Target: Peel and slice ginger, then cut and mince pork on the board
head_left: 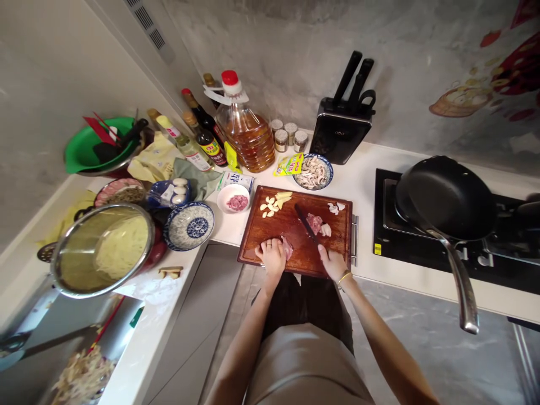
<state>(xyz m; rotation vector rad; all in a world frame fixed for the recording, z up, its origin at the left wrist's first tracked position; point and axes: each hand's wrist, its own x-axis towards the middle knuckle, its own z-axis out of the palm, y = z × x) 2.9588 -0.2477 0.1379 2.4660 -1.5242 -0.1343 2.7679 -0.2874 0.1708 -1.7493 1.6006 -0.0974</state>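
Here, left hand lies against meat piece on cutting board; cannot tell whether its fingers clamp. Right hand: fingers wrapped round knife. Left of board: white bowl, pink meat inside; farther left, steel pot, pale contents unclear. Just behind board: patterned bowl, sliced mushrooms.

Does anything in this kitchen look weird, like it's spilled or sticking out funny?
Yes, one thing: the silvery metal handle of the round black frying pan seems to stick out past the front edge of the white counter, so someone might bump it. Nothing else looks clearly spilled or broken.
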